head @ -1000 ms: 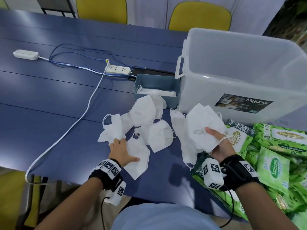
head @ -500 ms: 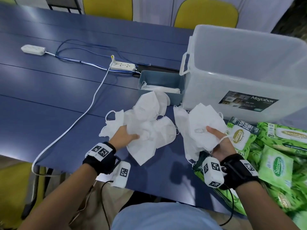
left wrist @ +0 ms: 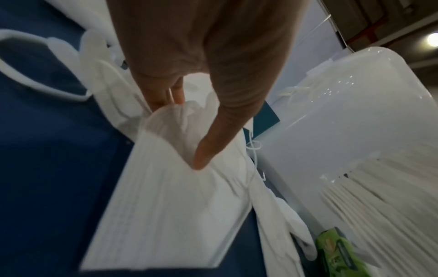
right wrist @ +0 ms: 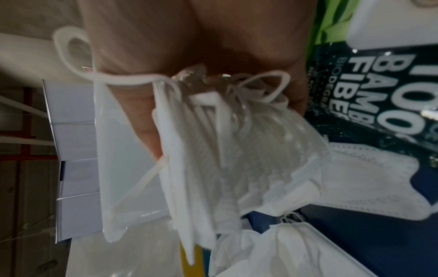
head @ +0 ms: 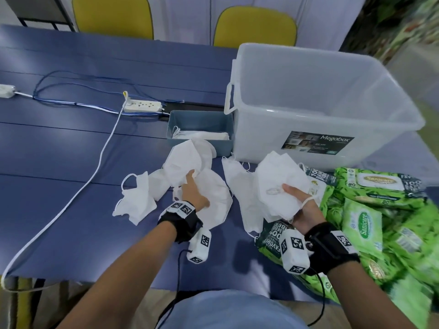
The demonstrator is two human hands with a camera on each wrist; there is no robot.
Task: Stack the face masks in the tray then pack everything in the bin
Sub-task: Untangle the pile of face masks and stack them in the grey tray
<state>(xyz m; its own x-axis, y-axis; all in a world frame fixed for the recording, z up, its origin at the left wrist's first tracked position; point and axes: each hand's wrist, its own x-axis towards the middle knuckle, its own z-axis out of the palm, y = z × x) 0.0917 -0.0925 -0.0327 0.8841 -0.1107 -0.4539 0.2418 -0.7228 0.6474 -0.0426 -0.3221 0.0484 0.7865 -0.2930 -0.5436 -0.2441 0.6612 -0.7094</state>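
Several white face masks lie loose on the blue table (head: 71, 150), among them one at the left (head: 135, 200) and one by the tray (head: 187, 157). My left hand (head: 192, 188) sits on the middle pile and pinches the edge of a mask (left wrist: 170, 178) between thumb and fingers (left wrist: 203, 155). My right hand (head: 297, 198) holds a gathered stack of masks (head: 278, 184) above the table's near right, thumb on top, with ear loops (right wrist: 249, 90) hanging out. The blue-grey tray (head: 202, 117) holds flat masks (head: 202, 135). The clear bin (head: 320, 110) stands to its right.
Green wet-wipe packs (head: 380, 210) are heaped at the near right, one under my right wrist. A power strip (head: 142, 106) and white cable (head: 95, 167) cross the left of the table. Two yellow chairs (head: 254, 24) stand behind it.
My left hand picked up a mask from the near edge and carried it forward and right onto the middle pile. My right hand kept its stack almost still.
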